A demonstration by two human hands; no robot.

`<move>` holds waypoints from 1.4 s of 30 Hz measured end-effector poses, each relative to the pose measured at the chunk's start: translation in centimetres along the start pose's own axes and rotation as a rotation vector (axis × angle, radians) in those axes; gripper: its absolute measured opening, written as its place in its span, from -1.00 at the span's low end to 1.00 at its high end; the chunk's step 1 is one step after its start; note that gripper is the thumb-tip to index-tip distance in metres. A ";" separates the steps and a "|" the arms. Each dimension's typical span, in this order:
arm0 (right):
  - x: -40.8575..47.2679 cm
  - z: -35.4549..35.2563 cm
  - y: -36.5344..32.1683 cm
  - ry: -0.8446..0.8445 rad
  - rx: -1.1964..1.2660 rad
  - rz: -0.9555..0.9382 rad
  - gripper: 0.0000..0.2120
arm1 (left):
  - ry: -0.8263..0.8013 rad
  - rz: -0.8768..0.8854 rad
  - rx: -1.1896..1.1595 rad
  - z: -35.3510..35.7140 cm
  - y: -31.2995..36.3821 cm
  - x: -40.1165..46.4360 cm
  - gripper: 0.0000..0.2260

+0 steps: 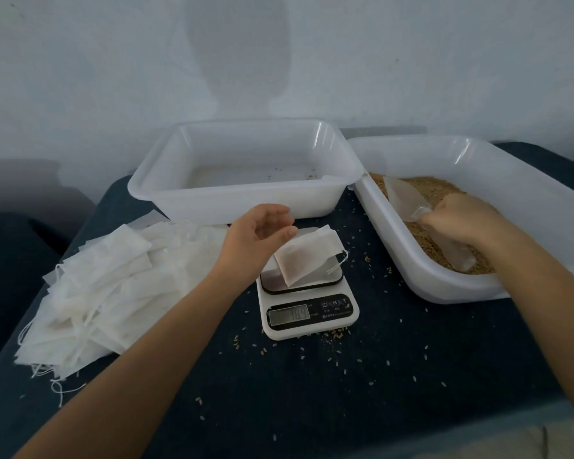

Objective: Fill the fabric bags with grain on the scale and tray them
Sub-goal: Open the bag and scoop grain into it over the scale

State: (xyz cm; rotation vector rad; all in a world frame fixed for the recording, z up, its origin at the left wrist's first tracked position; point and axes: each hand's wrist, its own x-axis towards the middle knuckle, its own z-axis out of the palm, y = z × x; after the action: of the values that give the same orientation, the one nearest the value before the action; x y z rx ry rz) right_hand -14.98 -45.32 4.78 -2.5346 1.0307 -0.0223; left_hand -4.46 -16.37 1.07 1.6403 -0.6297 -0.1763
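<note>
A small white fabric bag (307, 256) with grain showing through lies on the platform of the white kitchen scale (309, 313), whose display reads about 18.9. My left hand (256, 233) hovers at the bag's top left corner with relaxed, spread fingers; the thumb tip is at the bag's edge without gripping it. My right hand (458, 217) grips a translucent scoop (401, 198) that rests in the brown grain (438, 190) inside the right white tray (478, 150).
An almost bare white tray (246, 193), with a few stray grains inside, stands behind the scale. A heap of flat fabric bags (106, 283) with drawstrings lies at the left. Loose grains are scattered over the dark blue table cover (345, 392).
</note>
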 end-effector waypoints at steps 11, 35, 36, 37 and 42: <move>0.0 -2.6 0.5 0.048 -0.175 -0.029 -0.71 | -0.188 0.038 0.847 4.4 -0.6 2.0 -0.62; -0.3 -2.2 0.4 -0.005 -0.148 -0.062 -0.64 | 0.022 0.030 0.312 -0.4 0.4 0.6 -0.88; -0.5 -2.3 1.0 0.004 -0.107 -0.070 -0.65 | 0.030 0.031 0.288 -0.5 0.4 0.6 -0.87; -0.6 -2.3 1.5 0.013 -0.066 -0.076 -0.67 | 0.041 0.032 0.268 -0.6 0.4 0.7 -0.86; -1.5 -2.9 2.6 0.033 0.016 -0.106 -0.80 | 0.092 0.013 0.203 -1.3 0.5 0.9 -0.83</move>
State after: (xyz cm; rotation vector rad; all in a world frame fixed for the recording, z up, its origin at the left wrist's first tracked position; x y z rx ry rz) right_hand -18.26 -47.08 6.62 -2.5794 0.9044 -0.1025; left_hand -3.28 -15.76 2.03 1.8285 -0.6033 -0.0271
